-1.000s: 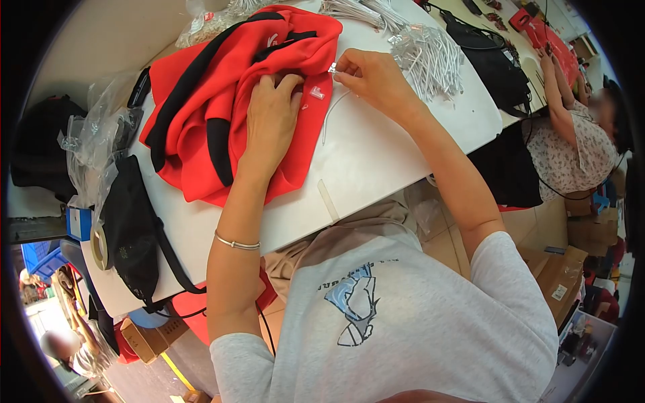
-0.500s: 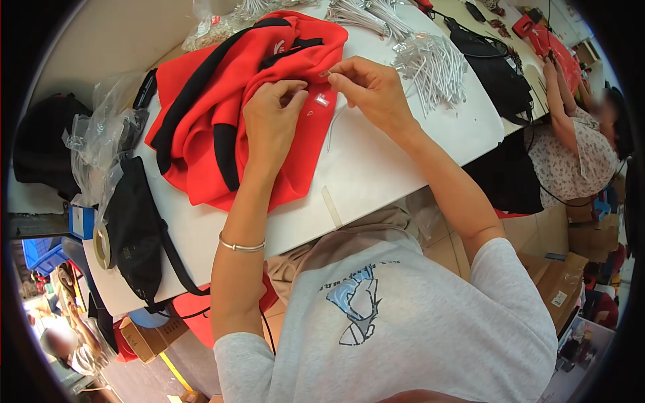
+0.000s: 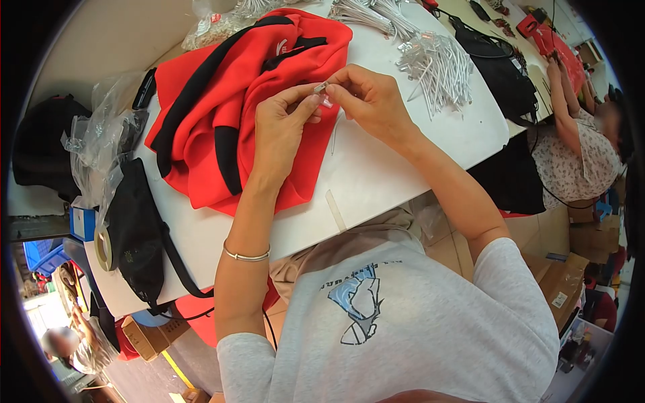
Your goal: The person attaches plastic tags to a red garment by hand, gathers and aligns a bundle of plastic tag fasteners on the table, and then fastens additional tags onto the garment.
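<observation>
The table (image 3: pixel 373 181) is carrying the red garment (image 3: pixel 201 134). The white ties (image 3: pixel 438 72) are lying to the right of this garment. Over the garment's right part, I am guiding the left hand (image 3: pixel 279 131) and the right hand (image 3: pixel 371 101), which are both pinching one small piece (image 3: pixel 322 87).

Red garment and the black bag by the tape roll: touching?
Apart. The head view shows bare white tabletop between the red garment and the black bag.

White table (image 3: pixel 376 181) | red-and-black garment (image 3: pixel 195 134) | bundled white cords (image 3: pixel 437 72) | black pouch with strap (image 3: pixel 138 232) | pale tape strip (image 3: pixel 334 211)
</observation>
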The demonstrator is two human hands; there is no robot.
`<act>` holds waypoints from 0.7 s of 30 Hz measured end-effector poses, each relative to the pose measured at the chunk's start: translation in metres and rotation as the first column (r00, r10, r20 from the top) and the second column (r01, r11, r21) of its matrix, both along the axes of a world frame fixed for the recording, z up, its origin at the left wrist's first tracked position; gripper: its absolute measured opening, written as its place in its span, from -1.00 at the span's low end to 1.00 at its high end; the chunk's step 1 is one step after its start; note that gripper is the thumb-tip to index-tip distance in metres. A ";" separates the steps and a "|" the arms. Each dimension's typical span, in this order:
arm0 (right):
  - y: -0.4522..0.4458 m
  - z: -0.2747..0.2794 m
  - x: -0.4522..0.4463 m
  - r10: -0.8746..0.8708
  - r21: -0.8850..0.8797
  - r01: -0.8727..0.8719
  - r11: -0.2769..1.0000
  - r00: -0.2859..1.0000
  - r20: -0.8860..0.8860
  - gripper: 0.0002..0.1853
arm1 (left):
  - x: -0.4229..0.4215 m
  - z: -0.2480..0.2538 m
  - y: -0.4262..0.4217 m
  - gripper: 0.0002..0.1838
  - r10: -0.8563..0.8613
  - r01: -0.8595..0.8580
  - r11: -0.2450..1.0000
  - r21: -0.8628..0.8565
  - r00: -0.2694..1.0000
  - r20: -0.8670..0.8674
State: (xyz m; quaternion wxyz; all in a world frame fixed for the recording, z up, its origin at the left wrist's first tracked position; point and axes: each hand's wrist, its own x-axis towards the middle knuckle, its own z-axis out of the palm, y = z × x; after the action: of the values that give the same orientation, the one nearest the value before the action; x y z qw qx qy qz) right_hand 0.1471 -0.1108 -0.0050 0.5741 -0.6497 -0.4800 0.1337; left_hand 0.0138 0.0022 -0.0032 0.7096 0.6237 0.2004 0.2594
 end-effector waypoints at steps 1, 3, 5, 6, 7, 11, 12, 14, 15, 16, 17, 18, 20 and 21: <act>0.000 0.000 0.000 0.002 0.000 -0.002 1.000 1.000 -0.001 -0.95 | -0.001 0.000 0.000 -0.75 0.002 -0.002 1.000 0.000 1.000 -0.001; 0.000 0.000 0.000 -0.002 0.017 -0.001 1.000 0.990 0.141 -0.96 | -0.001 -0.002 0.000 -0.75 0.058 -0.049 0.987 0.151 0.997 -0.051; -0.001 0.000 0.000 -0.011 0.033 0.002 0.999 0.960 0.280 -0.97 | -0.001 -0.004 -0.001 -0.74 0.116 -0.084 0.951 0.299 0.989 -0.093; 0.000 -0.001 0.000 -0.013 0.032 0.004 0.999 0.960 0.279 -0.97 | -0.001 -0.004 -0.003 -0.74 0.114 -0.081 0.951 0.299 0.989 -0.094; 0.001 -0.003 0.000 -0.046 0.065 0.027 0.998 0.945 0.323 -0.97 | -0.001 -0.003 -0.005 -0.72 0.139 -0.099 0.912 0.398 0.988 -0.071; 0.003 -0.007 0.001 -0.147 0.166 0.081 0.983 0.884 0.443 -0.98 | 0.000 0.000 -0.011 -0.67 0.198 -0.157 0.734 0.661 0.980 0.012; 0.001 -0.006 0.001 -0.097 0.128 0.053 0.990 0.928 0.361 -0.98 | 0.000 0.001 -0.011 -0.66 0.198 -0.162 0.777 0.608 0.980 0.008; -0.001 -0.002 0.000 0.003 0.063 -0.015 0.998 0.984 0.180 -0.98 | 0.000 0.003 -0.011 -0.64 0.200 -0.172 0.851 0.496 0.980 -0.002; -0.002 -0.002 0.000 0.051 0.036 -0.054 0.998 0.995 0.083 -0.98 | -0.001 0.004 -0.011 -0.62 0.200 -0.177 0.882 0.436 0.980 -0.009; -0.002 -0.003 -0.001 0.052 0.036 -0.055 0.998 0.995 0.081 -0.98 | -0.002 0.005 -0.011 -0.62 0.201 -0.176 0.882 0.436 0.980 -0.011; -0.002 -0.003 -0.001 0.036 0.036 -0.041 0.999 0.991 0.130 -0.98 | -0.002 0.006 -0.012 -0.63 0.205 -0.182 0.876 0.447 0.979 -0.003; -0.001 -0.003 -0.001 0.019 0.038 -0.026 0.999 0.984 0.178 -0.98 | -0.003 0.008 -0.012 -0.63 0.208 -0.187 0.869 0.458 0.978 0.005; -0.001 -0.004 0.000 -0.017 0.042 0.005 0.999 0.961 0.276 -0.97 | -0.002 0.010 -0.012 -0.64 0.212 -0.197 0.856 0.479 0.977 0.023; -0.002 -0.003 0.000 -0.019 0.041 0.007 0.999 0.961 0.277 -0.97 | -0.001 0.009 -0.012 -0.64 0.210 -0.196 0.856 0.478 0.977 0.024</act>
State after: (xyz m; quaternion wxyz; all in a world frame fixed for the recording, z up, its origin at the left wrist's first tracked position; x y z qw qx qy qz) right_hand 0.1474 -0.1130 -0.0083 0.5149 -0.6535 -0.5541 0.0279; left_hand 0.0125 -0.0099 0.0061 0.4997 0.7584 0.2051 0.3648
